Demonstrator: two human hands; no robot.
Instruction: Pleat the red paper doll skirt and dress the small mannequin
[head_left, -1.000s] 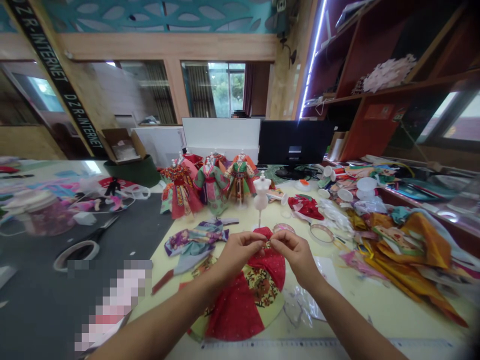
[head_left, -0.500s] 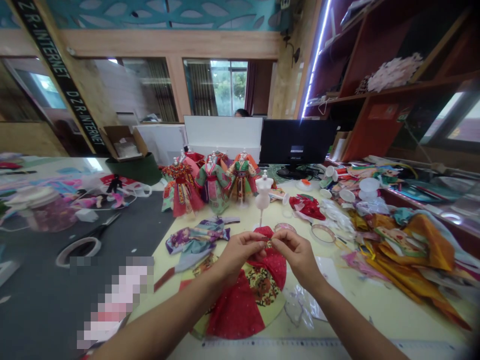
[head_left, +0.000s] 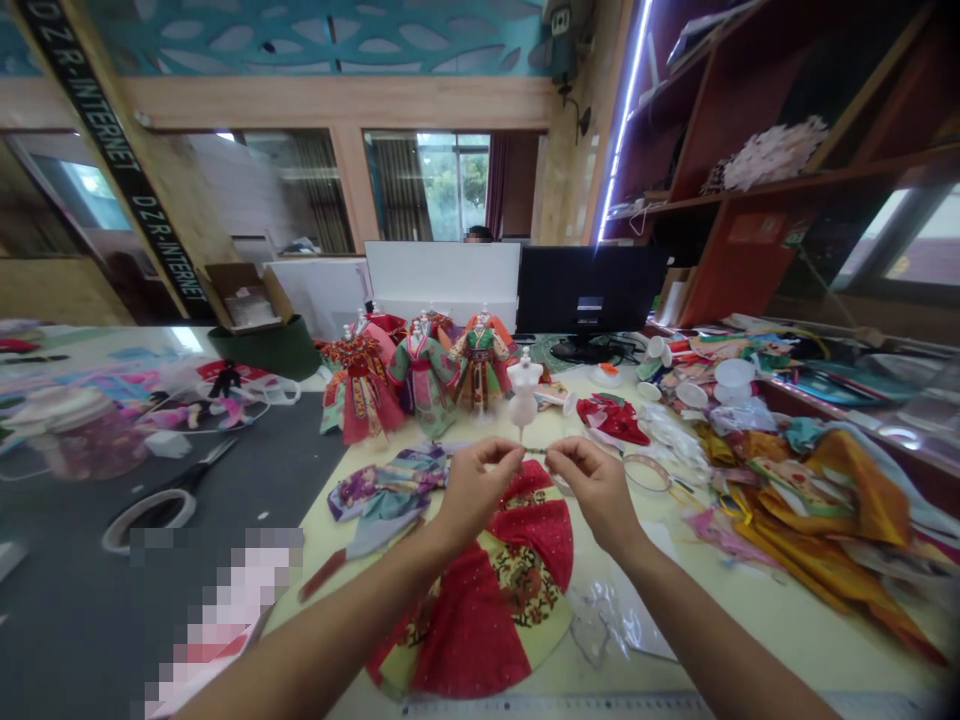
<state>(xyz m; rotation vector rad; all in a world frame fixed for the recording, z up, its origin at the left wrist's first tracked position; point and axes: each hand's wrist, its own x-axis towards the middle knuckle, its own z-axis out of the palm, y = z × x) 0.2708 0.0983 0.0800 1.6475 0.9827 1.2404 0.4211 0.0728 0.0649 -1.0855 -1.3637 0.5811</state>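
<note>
A small red doll skirt [head_left: 480,630] with gold and black floral panels is spread in a fan on the pale table. At its top edge, my left hand [head_left: 484,490] and my right hand [head_left: 592,490] each pinch one end of a narrow, dark-patterned waistband, drawn straight between them. The fingertips hide its ends. Right behind the fingers stands a white miniature dress form [head_left: 524,385] with nothing on it. To the left of my left hand lies a purple and grey-blue doll garment [head_left: 390,485].
Several dressed doll forms [head_left: 427,375] stand at the back, before the monitor [head_left: 592,290]. Heaped orange fabric [head_left: 832,500] lies right, near a roll of tape [head_left: 646,473]. On the dark mat [head_left: 247,480] are scissors [head_left: 199,475] and another tape roll [head_left: 150,520]. A ruler [head_left: 555,705] runs along the front.
Both hands have risen slightly, away from the skirt's body. Its bunched top has flattened out, and the waistband now shows as a straight strip between my fingers.
</note>
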